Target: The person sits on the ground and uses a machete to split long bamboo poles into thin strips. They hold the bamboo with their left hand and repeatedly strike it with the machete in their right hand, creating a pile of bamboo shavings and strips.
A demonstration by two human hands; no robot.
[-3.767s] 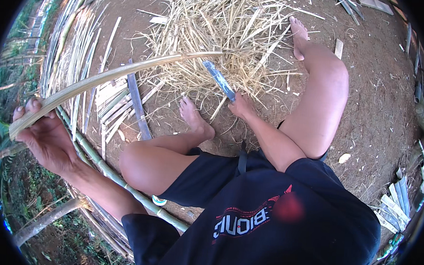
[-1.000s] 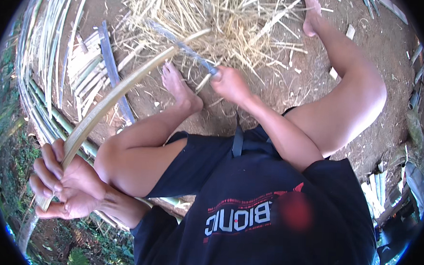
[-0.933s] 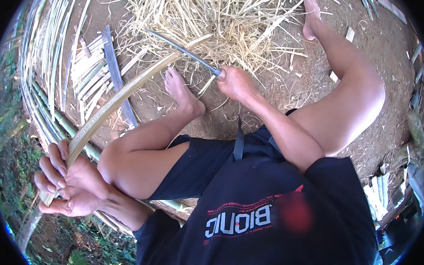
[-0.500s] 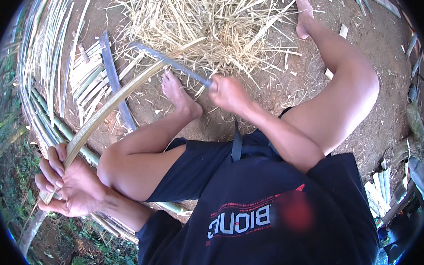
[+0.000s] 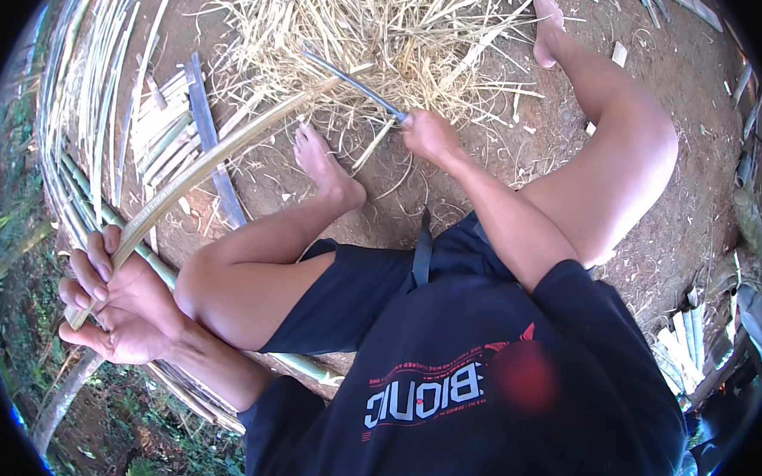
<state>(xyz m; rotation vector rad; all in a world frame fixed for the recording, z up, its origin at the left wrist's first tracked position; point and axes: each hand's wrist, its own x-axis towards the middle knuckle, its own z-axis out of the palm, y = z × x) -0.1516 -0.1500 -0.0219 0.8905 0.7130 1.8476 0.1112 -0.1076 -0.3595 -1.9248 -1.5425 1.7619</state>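
A long, pale bamboo strip (image 5: 196, 173) slants from the lower left up towards the middle of the view. My left hand (image 5: 140, 307) is closed round its near end, thumb beneath and fingers on the other side. In my right hand (image 5: 431, 137) is the handle of a long, narrow knife (image 5: 355, 82), whose blade points up and left across the strip's far end. Whether the edge touches the strip I cannot make out. Beneath the blade lies a heap of thin bamboo shavings (image 5: 392, 32) on the earth.
Long split strips (image 5: 118, 78) lie at the left, beside short pale pieces (image 5: 167, 136) and a dark flat slat (image 5: 206, 125). Green bamboo poles (image 5: 82, 192) stretch past my left knee. Both my bare feet rest near the shavings. Plants grow at the lower left.
My right hand has drawn the knife up and right, towards the strip's far tip. My left hand and the strip's near end have risen slightly. A curled shaving now hangs beneath the knife.
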